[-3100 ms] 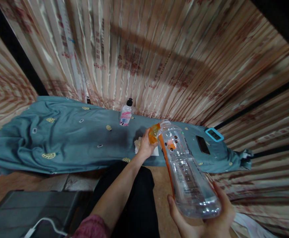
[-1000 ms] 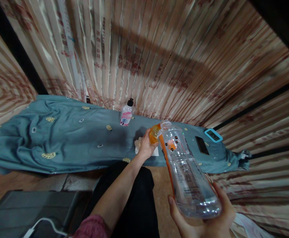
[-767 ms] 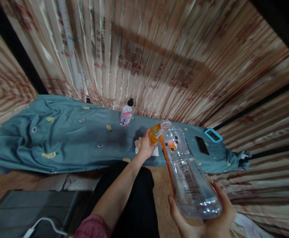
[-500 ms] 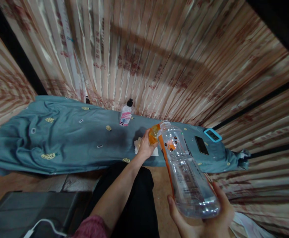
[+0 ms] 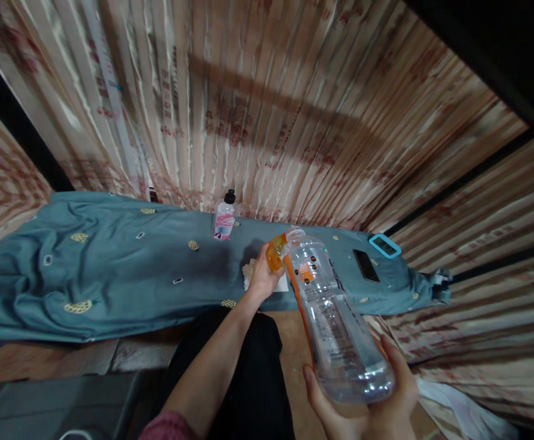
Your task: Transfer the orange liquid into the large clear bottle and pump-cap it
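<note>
My left hand (image 5: pixel 265 276) is closed round a small see-through amber container (image 5: pixel 276 253); I cannot make out its exact kind. A large clear plastic bottle (image 5: pixel 335 318) with an orange label lies tilted in my right hand (image 5: pixel 377 397), whose fingers wrap its base. The bottle's uncapped-looking mouth points away from me, right beside the amber container; whether they touch is unclear. Under my left hand, a white sheet (image 5: pixel 281 285) and a pale crumpled lump (image 5: pixel 248 272) rest on the teal cloth, partly hidden.
A teal pineapple-print cloth (image 5: pixel 124 275) covers the long narrow surface. On it stand a pink-labelled bottle with a black cap (image 5: pixel 224 219), a dark phone (image 5: pixel 366 266) and a blue-rimmed device (image 5: pixel 385 245). Behind hangs a patterned curtain (image 5: pixel 248 110). A grey case (image 5: pixel 60 403) sits lower left.
The view has shifted slightly, so most things appear a little further left. Both hands keep their holds, and the bottle's mouth stays beside the amber container.
</note>
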